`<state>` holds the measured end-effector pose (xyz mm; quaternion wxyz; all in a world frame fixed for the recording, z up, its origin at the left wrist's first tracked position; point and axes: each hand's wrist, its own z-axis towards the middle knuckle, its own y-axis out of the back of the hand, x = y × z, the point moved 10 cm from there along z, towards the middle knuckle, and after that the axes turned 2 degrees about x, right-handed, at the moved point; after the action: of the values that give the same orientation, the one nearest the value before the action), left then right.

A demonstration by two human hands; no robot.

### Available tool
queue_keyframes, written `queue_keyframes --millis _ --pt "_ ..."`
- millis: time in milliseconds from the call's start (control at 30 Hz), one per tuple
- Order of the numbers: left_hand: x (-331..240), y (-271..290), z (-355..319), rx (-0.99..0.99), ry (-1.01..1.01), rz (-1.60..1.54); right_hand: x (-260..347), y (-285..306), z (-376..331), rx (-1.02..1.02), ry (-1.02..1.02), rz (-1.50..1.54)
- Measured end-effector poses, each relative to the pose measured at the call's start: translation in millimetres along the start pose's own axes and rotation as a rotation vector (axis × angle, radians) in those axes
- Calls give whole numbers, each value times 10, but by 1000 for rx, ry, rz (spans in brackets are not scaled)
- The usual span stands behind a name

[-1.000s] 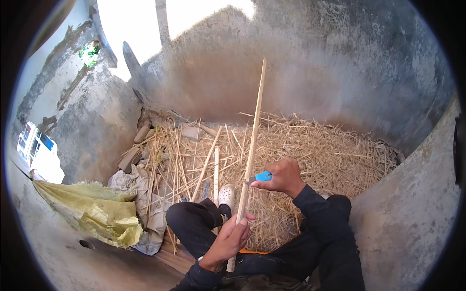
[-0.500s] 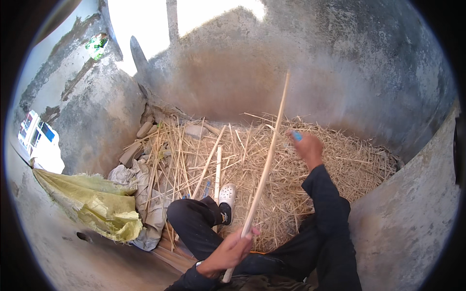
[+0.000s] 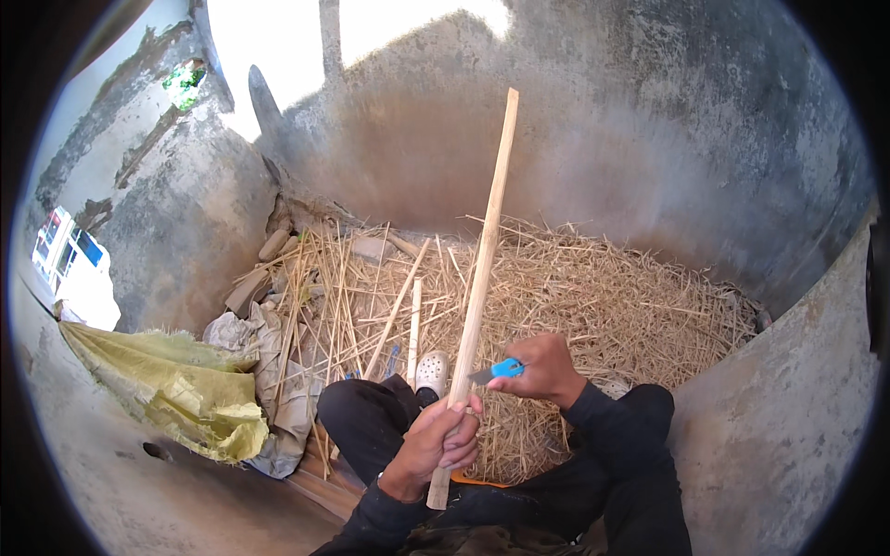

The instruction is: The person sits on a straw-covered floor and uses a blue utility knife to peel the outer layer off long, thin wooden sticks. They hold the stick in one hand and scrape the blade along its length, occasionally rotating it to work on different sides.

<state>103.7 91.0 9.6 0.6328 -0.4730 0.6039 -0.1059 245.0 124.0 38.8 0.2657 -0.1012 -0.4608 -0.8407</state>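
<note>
A long, pale wooden strip [image 3: 485, 250] rises from my lap toward the far wall, leaning slightly right at its top. Near its lower end my left hand [image 3: 439, 439] is wrapped round it, fingers closed. My right hand [image 3: 545, 367] grips a knife [image 3: 506, 368] with a blue handle and a dark blade. The blade points left, its tip close to the strip's right edge just above my left hand; whether it touches the wood I cannot tell. Below the strip's middle, one foot in a white clog [image 3: 431, 372] shows beside my bent knee.
Pale shavings [image 3: 630, 306] pile over the floor ahead and to the right. Thin strips [image 3: 315, 296] and two wider sticks [image 3: 413, 324] lie left of centre. A yellow-green sheet [image 3: 171, 385] drapes at the left. Grey walls [image 3: 649, 139] enclose the space; bricks [image 3: 273, 246] sit in the far left corner.
My right hand with the knife has come down and nearer, beside the strip. The strip has swung left and turned, showing a broader face. My left hand has risen slightly.
</note>
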Motion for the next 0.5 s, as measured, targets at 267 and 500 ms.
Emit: queue_keyframes --millis 267,500 --pt "308 -48 -37 96 183 -216 -486 -29 35 13 -230 -39" --pt "252 -25 -72 114 176 -418 -275 -24 55 9 -179 -68"
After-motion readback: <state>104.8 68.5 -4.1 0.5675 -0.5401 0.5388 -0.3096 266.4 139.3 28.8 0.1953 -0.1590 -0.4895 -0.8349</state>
